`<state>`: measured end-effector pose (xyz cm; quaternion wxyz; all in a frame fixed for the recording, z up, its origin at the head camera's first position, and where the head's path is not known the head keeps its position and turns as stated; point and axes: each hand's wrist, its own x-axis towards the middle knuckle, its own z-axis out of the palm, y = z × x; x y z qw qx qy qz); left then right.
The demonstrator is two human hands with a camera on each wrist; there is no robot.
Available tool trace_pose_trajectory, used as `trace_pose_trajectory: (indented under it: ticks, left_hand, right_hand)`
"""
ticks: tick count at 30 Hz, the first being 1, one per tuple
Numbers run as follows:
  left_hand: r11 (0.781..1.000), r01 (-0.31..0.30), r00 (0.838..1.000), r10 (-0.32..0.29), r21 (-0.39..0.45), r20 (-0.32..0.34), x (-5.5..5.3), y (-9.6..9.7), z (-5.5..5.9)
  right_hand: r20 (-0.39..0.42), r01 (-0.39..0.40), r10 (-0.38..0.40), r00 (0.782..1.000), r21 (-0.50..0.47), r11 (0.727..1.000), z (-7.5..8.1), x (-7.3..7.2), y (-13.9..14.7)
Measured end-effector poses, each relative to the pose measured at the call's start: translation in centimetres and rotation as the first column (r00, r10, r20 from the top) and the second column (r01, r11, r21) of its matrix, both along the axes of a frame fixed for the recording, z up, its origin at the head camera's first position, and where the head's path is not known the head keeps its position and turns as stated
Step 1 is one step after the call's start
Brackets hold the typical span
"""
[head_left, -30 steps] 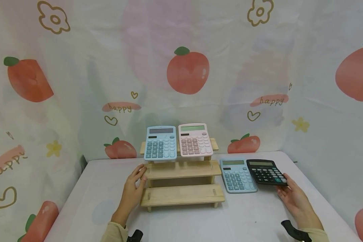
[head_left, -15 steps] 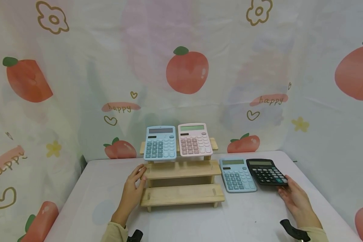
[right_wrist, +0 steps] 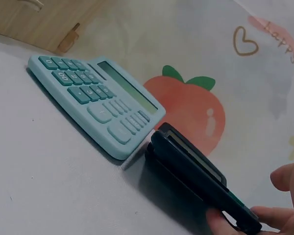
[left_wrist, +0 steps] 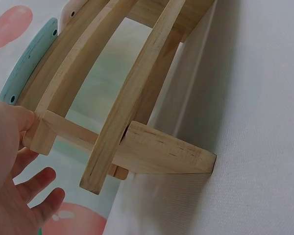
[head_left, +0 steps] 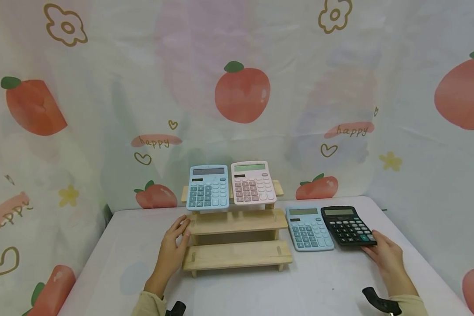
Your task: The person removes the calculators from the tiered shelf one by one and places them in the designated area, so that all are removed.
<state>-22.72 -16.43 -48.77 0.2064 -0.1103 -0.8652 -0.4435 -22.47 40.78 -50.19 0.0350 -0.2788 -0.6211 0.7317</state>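
In the head view my left hand (head_left: pixel 173 245) is at the left end of a three-tier wooden shelf (head_left: pixel 237 255). The left wrist view shows thumb and finger gripping the end of the middle board (left_wrist: pixel 41 137), other fingers spread below. My right hand (head_left: pixel 389 259) pinches the near right corner of a black calculator (head_left: pixel 347 226). Seen from the right wrist, that calculator is tilted, its held edge raised over its shadow on the table. Beside it lies a blue calculator (head_left: pixel 309 229), flat on the table, keys up.
Another blue calculator (head_left: pixel 207 188) and a pink calculator (head_left: pixel 253 182) lean side by side on the top tier. A white cloth covers the table (head_left: pixel 260 294). Fruit-printed curtains (head_left: pixel 241 35) hang behind and at both sides.
The black calculator's held end has shifted slightly toward me, and my right fingers have moved along its corner. The left hand stays on the shelf. The head view has shifted a little.
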Motion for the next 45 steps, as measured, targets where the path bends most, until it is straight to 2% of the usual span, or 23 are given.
trace_pose_trajectory:
  ticks: [7,14,20,25,29,34,37,45]
  left_hand:
    - [1.0,-0.003,1.0,0.003,0.002,-0.015,-0.1,-0.1,-0.3]
    - [1.0,-0.004,1.0,0.004,0.007,-0.004,-0.2,-0.1,-0.3]
    - [1.0,-0.001,1.0,0.001,-0.005,0.0,-0.1,0.0,-0.2]
    - [1.0,-0.003,1.0,0.003,-0.005,0.007,0.0,-0.1,-0.2]
    - [1.0,-0.001,1.0,0.001,-0.006,0.001,-0.1,-0.1,-0.2]
    - [1.0,-0.004,1.0,0.004,-0.009,0.0,-0.1,0.0,0.0]
    - [1.0,-0.006,1.0,0.006,-0.01,0.004,-0.1,0.0,-0.1]
    - [1.0,-0.01,1.0,0.011,-0.006,0.012,-0.1,-0.1,-0.2]
  right_hand:
    - [0.03,-0.124,0.123,0.992,0.063,0.99,0.9,0.0,-0.6]
    - [0.004,-0.218,0.218,0.976,0.03,0.976,1.4,0.1,-1.0]
    - [0.007,-0.212,0.212,0.977,0.069,0.975,1.7,0.1,-1.5]
    - [0.017,-0.205,0.205,0.979,0.151,0.967,1.9,0.1,-1.8]
    - [0.022,-0.171,0.17,0.985,0.243,0.955,1.8,0.0,-1.9]
    - [0.028,-0.137,0.135,0.99,0.295,0.945,2.0,0.1,-2.0]
    - [0.022,-0.127,0.126,0.992,0.311,0.942,1.3,-0.3,-1.6]
    - [-0.015,-0.111,0.123,0.992,0.346,0.932,-3.5,-2.9,2.1]
